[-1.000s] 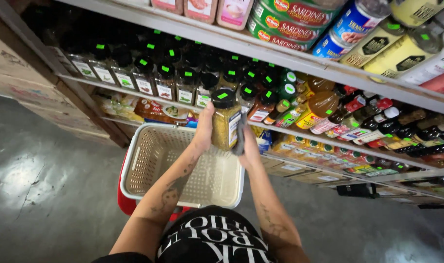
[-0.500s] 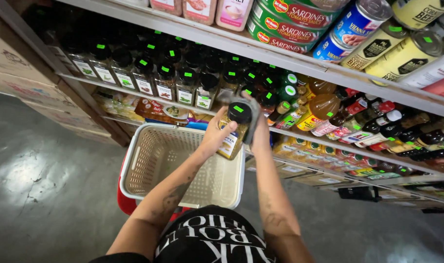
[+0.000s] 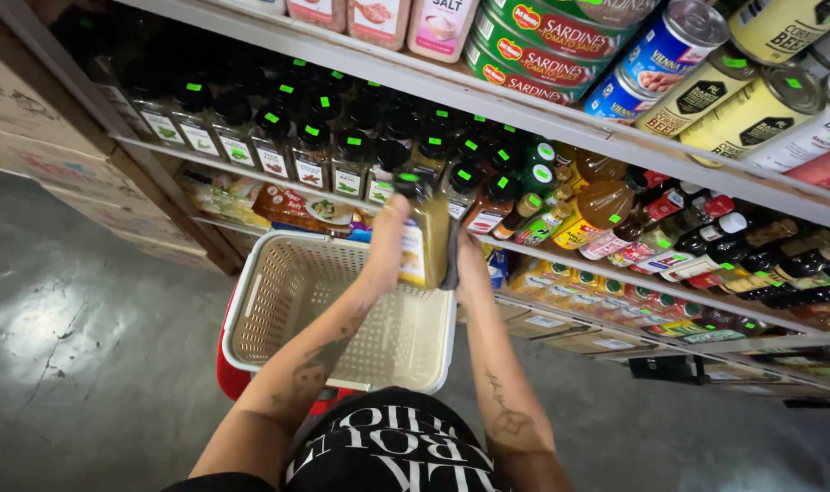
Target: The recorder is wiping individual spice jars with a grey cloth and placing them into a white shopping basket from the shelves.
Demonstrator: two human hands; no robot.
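I hold a tall spice jar (image 3: 427, 235) with a black lid and yellowish contents upright between both hands, over the far rim of a cream plastic basket (image 3: 278, 301). My left hand (image 3: 385, 244) presses its left side. My right hand (image 3: 468, 258) presses its right side. The jar is just in front of a shelf row of similar black-lidded jars (image 3: 297, 146) with green stickers.
The cream basket sits on a red cart base (image 3: 231, 374) and holds nothing I can see. Sauce bottles (image 3: 670, 228) fill the shelf at right, cans (image 3: 670, 64) the shelf above. Cardboard boxes (image 3: 41, 137) stand at left on a grey concrete floor (image 3: 78, 364).
The jar moved from up near the shelf down and toward me, tilted midway, and now stands upright lower over the basket's far rim, still between both hands.
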